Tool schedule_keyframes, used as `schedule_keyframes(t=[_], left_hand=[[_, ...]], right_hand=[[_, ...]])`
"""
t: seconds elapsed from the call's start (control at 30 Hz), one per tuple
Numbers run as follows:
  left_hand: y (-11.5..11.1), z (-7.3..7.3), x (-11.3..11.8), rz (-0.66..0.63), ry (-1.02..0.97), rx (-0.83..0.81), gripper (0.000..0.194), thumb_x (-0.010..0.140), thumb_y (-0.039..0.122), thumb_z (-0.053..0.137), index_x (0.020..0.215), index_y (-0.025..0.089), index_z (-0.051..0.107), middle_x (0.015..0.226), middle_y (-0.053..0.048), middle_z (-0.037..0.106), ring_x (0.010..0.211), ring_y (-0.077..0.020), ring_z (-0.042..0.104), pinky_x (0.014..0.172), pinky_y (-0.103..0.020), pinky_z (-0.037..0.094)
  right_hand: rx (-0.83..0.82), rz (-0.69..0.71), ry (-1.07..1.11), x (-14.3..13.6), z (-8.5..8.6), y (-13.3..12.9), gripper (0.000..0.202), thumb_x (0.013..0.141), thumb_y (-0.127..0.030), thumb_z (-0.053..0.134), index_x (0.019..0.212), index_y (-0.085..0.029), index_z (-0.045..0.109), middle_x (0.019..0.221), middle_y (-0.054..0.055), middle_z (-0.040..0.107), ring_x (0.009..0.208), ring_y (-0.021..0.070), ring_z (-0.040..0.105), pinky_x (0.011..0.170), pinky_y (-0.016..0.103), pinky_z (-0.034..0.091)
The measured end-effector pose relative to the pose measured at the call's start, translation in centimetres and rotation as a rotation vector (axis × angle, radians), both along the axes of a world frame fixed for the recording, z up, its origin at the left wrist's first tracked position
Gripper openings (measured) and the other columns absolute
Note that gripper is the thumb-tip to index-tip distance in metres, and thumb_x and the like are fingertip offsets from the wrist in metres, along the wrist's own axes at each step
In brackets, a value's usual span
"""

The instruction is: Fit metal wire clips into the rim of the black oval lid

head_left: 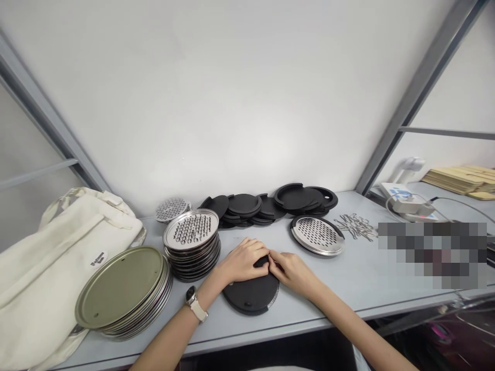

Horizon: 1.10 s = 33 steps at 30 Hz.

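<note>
A round black disc [251, 296] with a thin metal edge at its lower right lies near the table's front edge. My left hand [247, 260] rests over its upper part, fingers bent around something black. At the disc's upper right rim, my right hand [288, 270] is pinched, its fingertips touching those of my left hand; what they grip is too small to make out. Left of my hands stands a stack of round grater plates [193, 230]. To the right lies a grater plate with a partial black rim [317, 234].
Olive and metal lids [121, 288] are stacked at left beside a white cloth bag [50, 257]. Black discs [243, 203] lie along the wall. Small metal clips [356, 226] are at right, near a white device [404, 201] with a cable and wooden boards [456, 180].
</note>
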<state>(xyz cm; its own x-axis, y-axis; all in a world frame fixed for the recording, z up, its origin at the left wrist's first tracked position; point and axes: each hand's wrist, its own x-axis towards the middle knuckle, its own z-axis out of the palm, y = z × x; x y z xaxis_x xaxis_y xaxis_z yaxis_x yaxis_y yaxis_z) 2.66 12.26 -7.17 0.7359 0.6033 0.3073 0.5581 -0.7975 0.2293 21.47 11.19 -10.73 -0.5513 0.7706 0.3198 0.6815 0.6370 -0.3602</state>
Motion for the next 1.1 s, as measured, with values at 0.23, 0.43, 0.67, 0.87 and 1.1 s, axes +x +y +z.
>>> schedule_keyframes(t=[0.23, 0.43, 0.67, 0.87, 1.1], left_hand=[[0.1, -0.21, -0.02, -0.01, 0.0, 0.01, 0.007, 0.083, 0.02, 0.053, 0.089, 0.017, 0.054, 0.087, -0.002, 0.056, 0.087, -0.0168, 0.05, 0.081, -0.029, 0.036], [0.05, -0.37, 0.06, -0.01, -0.01, 0.022, 0.008, 0.082, 0.019, 0.054, 0.09, 0.017, 0.054, 0.088, -0.002, 0.056, 0.088, -0.017, 0.05, 0.082, -0.029, 0.036], [0.17, -0.31, -0.11, -0.004, -0.018, 0.026, 0.019, 0.081, 0.018, 0.055, 0.101, 0.018, 0.055, 0.094, -0.003, 0.057, 0.093, -0.0183, 0.051, 0.085, -0.031, 0.036], [0.19, -0.39, -0.27, 0.017, -0.006, 0.04, 0.021, 0.083, 0.02, 0.054, 0.104, 0.018, 0.054, 0.097, -0.004, 0.057, 0.095, -0.0188, 0.05, 0.086, -0.032, 0.036], [0.08, -0.19, -0.18, 0.029, 0.028, 0.06, 0.007, 0.084, 0.021, 0.052, 0.089, 0.017, 0.053, 0.088, -0.003, 0.055, 0.088, -0.0188, 0.05, 0.084, -0.032, 0.037]], right_hand=[[0.047, 0.0, -0.031, 0.02, -0.03, 0.01, 0.011, 0.086, -0.017, 0.04, 0.079, -0.02, 0.048, 0.06, -0.002, 0.053, 0.053, 0.0138, 0.049, 0.053, 0.024, 0.028], [0.128, 0.002, -0.064, -0.05, -0.22, 0.17, 0.012, 0.086, -0.017, 0.04, 0.078, -0.018, 0.049, 0.057, -0.001, 0.053, 0.052, 0.014, 0.049, 0.053, 0.025, 0.027], [0.311, 0.026, -0.082, -0.1, -0.33, 0.01, 0.018, 0.089, -0.017, 0.036, 0.081, -0.016, 0.051, 0.054, 0.0, 0.053, 0.051, 0.0158, 0.048, 0.055, 0.027, 0.03], [0.205, 0.021, -0.067, -0.22, -0.09, -0.13, 0.018, 0.093, -0.019, 0.033, 0.082, -0.018, 0.048, 0.06, 0.0, 0.055, 0.055, 0.0153, 0.051, 0.055, 0.026, 0.03], [0.058, 0.001, -0.062, -0.11, -0.09, 0.18, 0.02, 0.096, -0.022, 0.028, 0.089, -0.019, 0.047, 0.065, 0.001, 0.058, 0.057, 0.0155, 0.054, 0.054, 0.025, 0.03]])
